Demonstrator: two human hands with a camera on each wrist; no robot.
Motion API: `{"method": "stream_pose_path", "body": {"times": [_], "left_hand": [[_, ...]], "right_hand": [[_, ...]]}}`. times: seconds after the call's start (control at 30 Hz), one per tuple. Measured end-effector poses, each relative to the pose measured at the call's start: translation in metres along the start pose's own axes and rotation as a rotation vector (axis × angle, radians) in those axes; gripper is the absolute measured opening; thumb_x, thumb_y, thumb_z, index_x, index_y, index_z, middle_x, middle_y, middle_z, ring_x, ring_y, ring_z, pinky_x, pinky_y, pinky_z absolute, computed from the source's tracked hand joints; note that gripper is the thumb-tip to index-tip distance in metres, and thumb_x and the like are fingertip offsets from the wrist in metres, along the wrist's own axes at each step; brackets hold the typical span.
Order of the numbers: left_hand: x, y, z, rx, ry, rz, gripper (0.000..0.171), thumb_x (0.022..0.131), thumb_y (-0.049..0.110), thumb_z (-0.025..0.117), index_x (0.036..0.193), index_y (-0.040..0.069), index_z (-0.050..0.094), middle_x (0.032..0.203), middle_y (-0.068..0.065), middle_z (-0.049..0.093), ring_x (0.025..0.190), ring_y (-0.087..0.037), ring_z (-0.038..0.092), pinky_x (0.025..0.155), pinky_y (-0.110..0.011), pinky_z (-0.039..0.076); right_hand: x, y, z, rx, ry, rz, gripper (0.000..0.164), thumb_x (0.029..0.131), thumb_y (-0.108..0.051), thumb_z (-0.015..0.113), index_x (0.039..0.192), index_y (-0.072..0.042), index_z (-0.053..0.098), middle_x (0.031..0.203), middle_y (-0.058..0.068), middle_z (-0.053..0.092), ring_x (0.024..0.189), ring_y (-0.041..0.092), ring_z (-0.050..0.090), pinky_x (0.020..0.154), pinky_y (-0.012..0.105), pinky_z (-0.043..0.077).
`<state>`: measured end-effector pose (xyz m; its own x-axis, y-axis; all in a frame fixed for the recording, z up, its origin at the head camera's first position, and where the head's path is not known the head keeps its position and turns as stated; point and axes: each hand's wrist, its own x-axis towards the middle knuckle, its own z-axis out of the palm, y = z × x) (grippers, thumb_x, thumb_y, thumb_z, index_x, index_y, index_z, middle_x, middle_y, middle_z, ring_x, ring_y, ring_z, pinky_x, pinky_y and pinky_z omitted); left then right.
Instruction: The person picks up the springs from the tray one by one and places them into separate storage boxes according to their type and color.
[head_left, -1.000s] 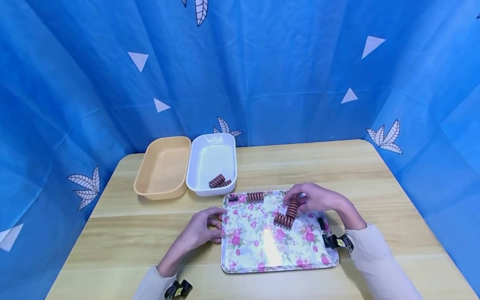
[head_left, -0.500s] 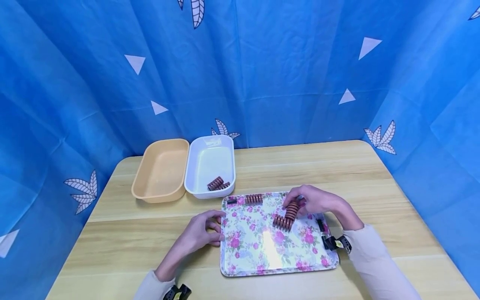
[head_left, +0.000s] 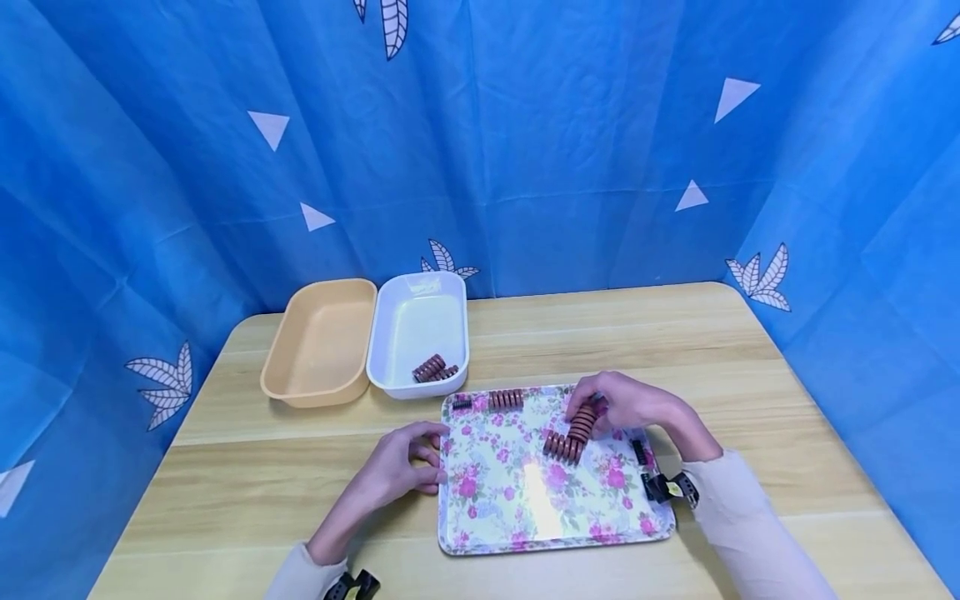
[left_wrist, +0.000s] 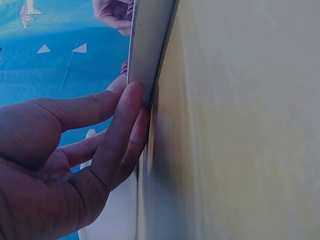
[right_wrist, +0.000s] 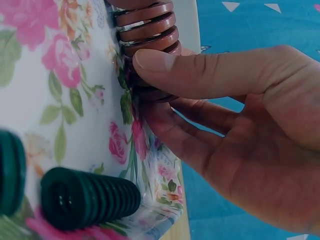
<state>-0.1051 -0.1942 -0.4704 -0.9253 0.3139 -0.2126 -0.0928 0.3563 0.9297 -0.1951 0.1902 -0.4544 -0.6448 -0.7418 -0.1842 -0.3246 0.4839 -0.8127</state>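
A flower-patterned tray (head_left: 495, 500) lies on the table. My left hand (head_left: 397, 468) holds its left edge, fingertips against the rim and outer wall in the left wrist view. My right hand (head_left: 626, 400), over the tray's right half, pinches a brown coil spring (head_left: 582, 423) between thumb and fingers. Another brown spring (head_left: 562, 447) lies against the held one's near end. At the tray's far edge sit a brown spring (head_left: 506, 399) and a small black spring (head_left: 462, 404). In the right wrist view, a dark green spring (right_wrist: 90, 197) lies near the tray's rim below my hand.
Beyond the tray to the left stands a white basin (head_left: 420, 325) with brown springs (head_left: 431, 369) at its near end. An orange basin (head_left: 322, 333) stands against its left side. Blue curtain (head_left: 562, 167) hangs behind the wooden table (head_left: 600, 325).
The head view shifts slightly. Both hands keep their places on the tray, and the brown spring stays in my right hand.
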Motion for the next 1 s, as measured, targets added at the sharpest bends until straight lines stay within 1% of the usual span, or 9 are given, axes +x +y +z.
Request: {"method": "stream_pose_path", "body": {"times": [0.23,0.43,0.53,0.6,0.73,0.87,1.0], "left_hand": [[0.0,0.001,0.0,-0.018,-0.002,0.01,0.065,0.076,-0.012,0.081,0.136,-0.006,0.058,0.111,-0.02,0.061,0.086,-0.026,0.067,0.062,-0.035,0.066],[-0.001,0.0,0.001,-0.024,0.003,0.003,0.065,0.076,-0.014,0.081,0.136,-0.007,0.057,0.11,-0.019,0.061,0.084,-0.026,0.067,0.061,-0.036,0.066],[0.0,0.0,0.001,-0.019,0.002,-0.001,0.065,0.076,-0.014,0.081,0.136,-0.007,0.058,0.11,-0.018,0.061,0.083,-0.025,0.067,0.061,-0.036,0.066],[0.0,0.0,0.001,-0.016,-0.001,0.0,0.065,0.076,-0.013,0.081,0.136,-0.006,0.058,0.11,-0.019,0.061,0.084,-0.025,0.067,0.061,-0.036,0.066],[0.0,0.001,0.002,-0.012,-0.004,0.004,0.064,0.076,-0.013,0.081,0.135,-0.006,0.058,0.11,-0.019,0.061,0.084,-0.025,0.067,0.061,-0.036,0.066],[0.0,0.001,0.002,-0.007,0.0,0.006,0.064,0.076,-0.014,0.081,0.135,-0.007,0.058,0.109,-0.019,0.061,0.083,-0.025,0.067,0.062,-0.035,0.066],[0.0,0.0,0.001,-0.007,0.0,0.006,0.063,0.076,-0.014,0.081,0.135,-0.007,0.058,0.109,-0.019,0.06,0.083,-0.024,0.067,0.062,-0.035,0.066]], "right_hand": [[-0.001,-0.003,-0.001,-0.001,0.006,0.025,0.051,0.069,0.026,0.065,0.108,-0.006,0.075,0.107,0.007,0.07,0.086,0.024,0.066,0.065,0.032,0.063],[-0.001,-0.001,0.0,0.043,-0.01,0.029,0.053,0.071,0.029,0.059,0.11,-0.005,0.072,0.101,0.007,0.069,0.077,0.027,0.066,0.056,0.035,0.061],[-0.002,0.0,0.0,0.059,-0.013,0.032,0.052,0.073,0.029,0.059,0.111,-0.004,0.072,0.101,0.008,0.069,0.074,0.027,0.065,0.054,0.034,0.06],[-0.003,0.001,0.0,0.051,-0.005,0.035,0.049,0.075,0.026,0.062,0.112,-0.005,0.072,0.103,0.007,0.069,0.076,0.026,0.065,0.055,0.033,0.06],[-0.005,0.004,-0.002,0.0,0.026,0.035,0.045,0.078,0.021,0.067,0.113,-0.008,0.072,0.108,0.006,0.069,0.08,0.022,0.064,0.059,0.029,0.059],[-0.006,0.005,-0.006,-0.028,0.048,0.036,0.044,0.081,0.018,0.067,0.114,-0.01,0.072,0.107,0.005,0.069,0.082,0.023,0.064,0.062,0.028,0.059],[-0.007,0.005,-0.01,-0.043,0.07,0.031,0.041,0.083,0.015,0.071,0.115,-0.012,0.072,0.108,0.003,0.07,0.089,0.021,0.065,0.07,0.029,0.06]]}}
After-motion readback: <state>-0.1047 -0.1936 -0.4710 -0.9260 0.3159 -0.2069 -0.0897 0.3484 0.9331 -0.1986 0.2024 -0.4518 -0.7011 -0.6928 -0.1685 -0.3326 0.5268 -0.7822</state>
